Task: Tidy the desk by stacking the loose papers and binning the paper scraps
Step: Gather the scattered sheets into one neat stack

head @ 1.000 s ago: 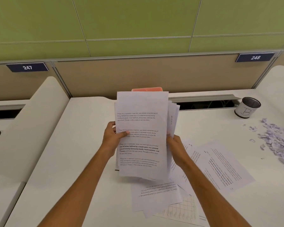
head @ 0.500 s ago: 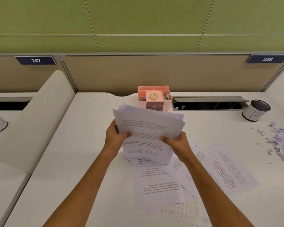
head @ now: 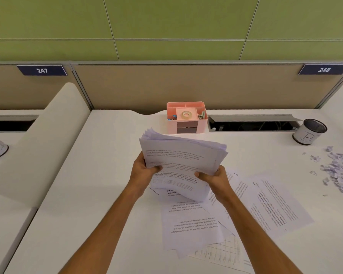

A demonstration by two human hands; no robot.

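Nearest on the white bench [head: 91, 194], loose sheets [head: 190, 224] lie overlapping, text upside down; another printed sheet [head: 275, 206] to their right. Above them, left hand [head: 142, 173] and right hand [head: 216, 179] each grip a side of the paper stack [head: 183, 161], held off the bench. Far right, paper scraps [head: 339, 171]. Beyond, a labelled cup [head: 309, 131] and pink organiser [head: 186, 117].

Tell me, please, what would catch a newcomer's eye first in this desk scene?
First, the sheaf of papers held above mid-desk, gripped by the left hand and right hand. Next, the pink organizer at the back edge, and the paper scraps strewn at far right, before the black cup.
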